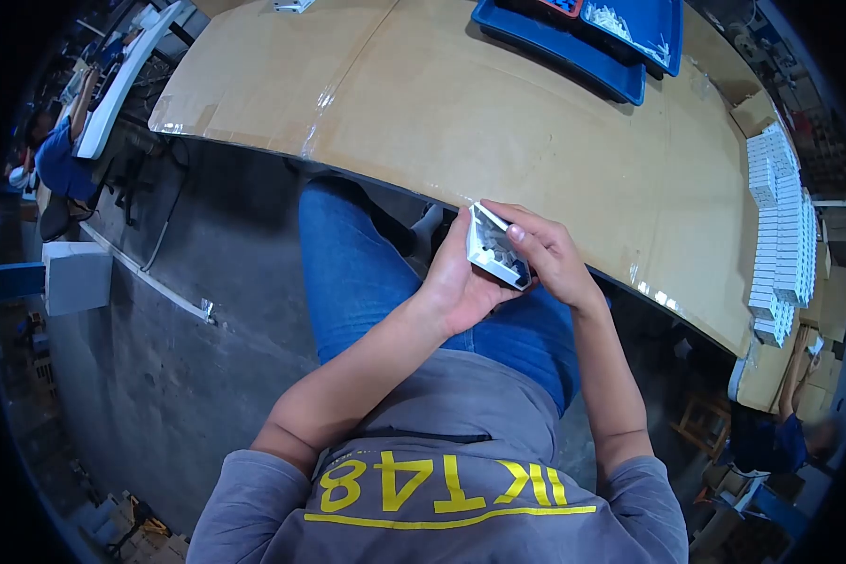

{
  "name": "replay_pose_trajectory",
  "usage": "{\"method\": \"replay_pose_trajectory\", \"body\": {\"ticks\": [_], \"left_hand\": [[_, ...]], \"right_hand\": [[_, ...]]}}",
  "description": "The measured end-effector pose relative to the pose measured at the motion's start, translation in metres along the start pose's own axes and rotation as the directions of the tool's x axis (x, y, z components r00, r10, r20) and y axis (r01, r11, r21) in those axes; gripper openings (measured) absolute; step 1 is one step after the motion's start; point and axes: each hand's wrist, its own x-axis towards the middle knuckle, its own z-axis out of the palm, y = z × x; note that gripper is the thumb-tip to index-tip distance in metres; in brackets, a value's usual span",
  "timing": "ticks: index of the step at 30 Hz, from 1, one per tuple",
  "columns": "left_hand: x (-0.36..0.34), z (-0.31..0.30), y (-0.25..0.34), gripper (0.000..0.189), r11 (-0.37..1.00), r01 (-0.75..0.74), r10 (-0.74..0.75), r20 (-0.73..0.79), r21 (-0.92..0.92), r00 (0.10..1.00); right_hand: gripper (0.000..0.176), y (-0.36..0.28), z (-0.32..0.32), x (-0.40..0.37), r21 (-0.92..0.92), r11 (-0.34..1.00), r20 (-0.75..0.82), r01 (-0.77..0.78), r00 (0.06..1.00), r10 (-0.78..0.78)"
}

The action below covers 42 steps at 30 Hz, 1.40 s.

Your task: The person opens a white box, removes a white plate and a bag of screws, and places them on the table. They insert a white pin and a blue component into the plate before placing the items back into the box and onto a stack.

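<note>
A small white box-like part (pixel 492 254) with a grey and dark inside is in my two hands, just off the near edge of the cardboard-covered table (pixel 414 103). My left hand (pixel 456 287) cups it from the left and below, fingers wrapped under it. From the right, my right hand (pixel 547 256) grips it, with the thumb resting on its upper side near the rim. The small details inside the part are too fine to make out, and the fingers beneath it are hidden.
Blue trays (pixel 559 52) stand at the far side, one with small white pieces (pixel 611 23). Stacked white parts (pixel 778 235) line the right edge. Another white part (pixel 292 5) lies at the far left. People in blue (pixel 58 155) sit left and lower right.
</note>
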Motion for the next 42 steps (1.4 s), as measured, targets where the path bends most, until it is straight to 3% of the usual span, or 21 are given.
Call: {"method": "replay_pose_trajectory", "body": {"ticks": [5, 12, 23, 28, 31, 42], "left_hand": [[0.008, -0.012, -0.003, 0.058, 0.998, 0.020, -0.018, 0.031, -0.068, 0.999], [0.006, -0.014, -0.003, 0.051, 0.979, 0.109, -0.111, 0.001, -0.170, 0.994], [0.012, -0.018, -0.004, 0.052, 0.957, 0.107, -0.131, -0.072, -0.271, 0.989], [0.012, -0.016, -0.002, 0.052, 0.963, 0.107, -0.136, -0.102, -0.248, 0.985], [0.014, -0.018, -0.002, 0.052, 0.967, 0.110, -0.137, -0.102, -0.231, 0.985], [0.019, -0.028, -0.007, 0.048, 0.958, 0.139, -0.171, -0.114, -0.249, 0.979]], "right_hand": [[0.042, 0.008, -0.004, 0.002, -0.031, 0.999, 0.002, 0.010, 1.000, -0.010], [0.048, -0.006, -0.011, 0.002, -0.055, 0.948, 0.013, -0.314, 0.949, 0.315], [0.050, 0.003, -0.004, 0.004, -0.077, 0.949, -0.010, -0.305, 0.952, 0.305], [0.051, -0.003, -0.002, 0.005, -0.059, 0.929, 0.003, -0.366, 0.930, 0.367], [0.049, 0.003, -0.001, 0.005, -0.058, 0.948, -0.017, -0.314, 0.950, 0.313], [0.047, 0.015, -0.004, 0.002, -0.055, 0.938, 0.009, -0.343, 0.939, 0.344]]}}
